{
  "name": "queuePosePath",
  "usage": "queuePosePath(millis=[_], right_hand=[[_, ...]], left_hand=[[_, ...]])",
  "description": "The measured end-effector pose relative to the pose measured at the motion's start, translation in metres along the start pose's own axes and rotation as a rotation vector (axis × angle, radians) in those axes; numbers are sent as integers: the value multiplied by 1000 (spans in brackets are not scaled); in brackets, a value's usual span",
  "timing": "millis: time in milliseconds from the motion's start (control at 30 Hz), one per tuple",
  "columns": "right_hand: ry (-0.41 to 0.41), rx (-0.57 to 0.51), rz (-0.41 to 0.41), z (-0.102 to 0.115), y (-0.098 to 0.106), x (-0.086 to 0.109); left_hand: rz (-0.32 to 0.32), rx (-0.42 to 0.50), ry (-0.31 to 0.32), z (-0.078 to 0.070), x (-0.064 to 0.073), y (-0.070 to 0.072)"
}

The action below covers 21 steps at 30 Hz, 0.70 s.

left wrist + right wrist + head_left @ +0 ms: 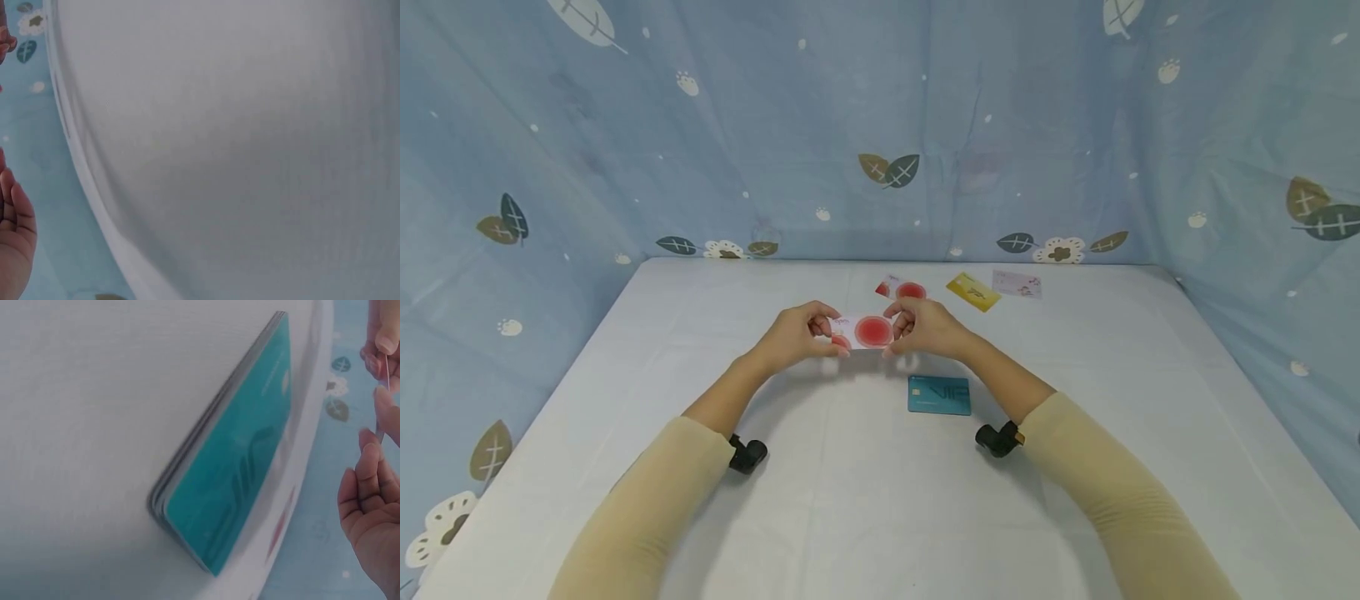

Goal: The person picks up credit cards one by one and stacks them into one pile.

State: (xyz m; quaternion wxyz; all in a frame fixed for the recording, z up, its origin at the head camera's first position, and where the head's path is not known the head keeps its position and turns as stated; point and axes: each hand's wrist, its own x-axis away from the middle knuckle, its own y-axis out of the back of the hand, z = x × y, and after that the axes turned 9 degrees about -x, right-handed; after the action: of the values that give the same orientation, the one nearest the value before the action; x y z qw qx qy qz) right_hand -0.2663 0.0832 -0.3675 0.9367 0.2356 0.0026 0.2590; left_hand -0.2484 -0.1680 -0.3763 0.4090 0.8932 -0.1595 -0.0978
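A white card with red circles (874, 332) is held up above the table between both hands. My left hand (801, 333) pinches its left end between thumb and fingers, and my right hand (928, 328) pinches its right end the same way. In the right wrist view the card shows edge-on as a thin line. Nearer to me lies a stack of cards topped by a teal VIP card (939, 395); its layered edge shows in the right wrist view. The left wrist view catches only part of my left hand (15, 237) at its border.
Behind the hands lie another red-and-white card (901, 287), a yellow card (973, 292) and a pale pink card (1017, 284). A white cloth covers the table (865, 508). A blue patterned curtain (820, 125) hangs along the back and sides.
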Motion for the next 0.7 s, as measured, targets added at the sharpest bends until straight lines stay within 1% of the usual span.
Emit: queuePosePath(millis=[167,300,567,700], right_hand=[[5,9,-13,5,5,12],[7,-2,-12,7,9,22],[24,10,-18,6,16,38],[13,8,-24,4,19,45]], left_hand=[[-25,-14,-36,-10,3,-1],[-26,-12,-60,-18,6,-3],[-20,13,-69,-30,9,-9],[-16,12,-70,-34,9,-13]])
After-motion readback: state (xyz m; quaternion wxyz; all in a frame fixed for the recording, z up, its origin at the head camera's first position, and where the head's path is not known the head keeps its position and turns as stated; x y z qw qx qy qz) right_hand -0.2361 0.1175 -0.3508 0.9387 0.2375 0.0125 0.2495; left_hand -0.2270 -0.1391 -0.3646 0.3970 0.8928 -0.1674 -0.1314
